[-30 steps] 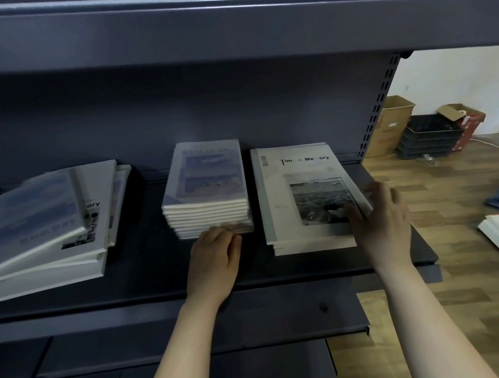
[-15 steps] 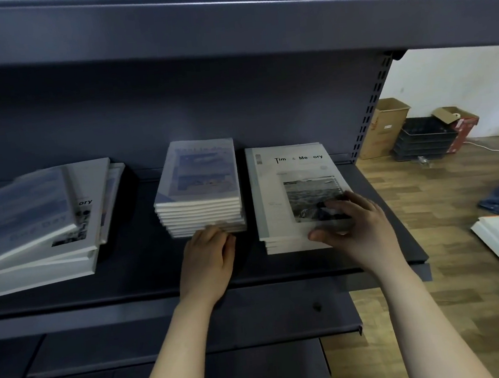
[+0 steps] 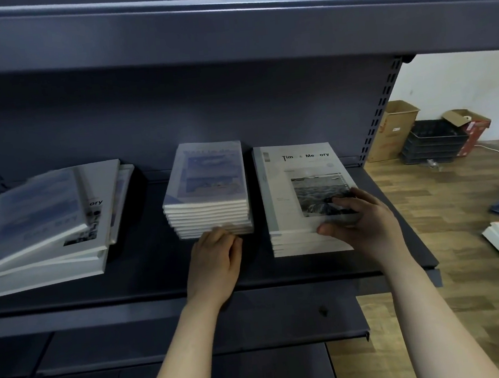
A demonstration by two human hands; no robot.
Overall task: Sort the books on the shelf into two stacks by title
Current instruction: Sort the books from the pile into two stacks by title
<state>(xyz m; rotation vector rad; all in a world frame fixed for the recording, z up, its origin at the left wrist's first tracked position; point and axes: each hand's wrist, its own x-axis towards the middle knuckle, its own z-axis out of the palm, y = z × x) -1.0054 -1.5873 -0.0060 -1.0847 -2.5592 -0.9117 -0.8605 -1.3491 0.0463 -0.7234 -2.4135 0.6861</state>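
Your left hand [image 3: 215,253] is resting on the shelf [image 3: 147,275] with its fingers curled in against the front bottom edge of the blue-cover stack [image 3: 211,180]. The fingertips are tucked out of sight, so I cannot tell whether they are gripping a book or only touching. Your right hand [image 3: 364,223] is working just to the right of the blue-cover stack. It is pinching the near right corner of the top book [image 3: 282,191] on the Time & Memory stack [image 3: 302,246], with the thumb at the front edge and the fingers lying over the cover photo.

The two stacks are sitting side by side, squared up, with a narrow gap between them. Well to the left of the blue-cover stack, a mixed pile [image 3: 42,239] is lying loose, a blue-cover book tilting across a Time & Memory cover. An upper shelf [image 3: 226,29] is hanging above the blue-cover stack. Far to its right, past the shelving, cardboard boxes [image 3: 392,129] and black crates [image 3: 433,143] are sitting on the wooden floor [image 3: 462,259].
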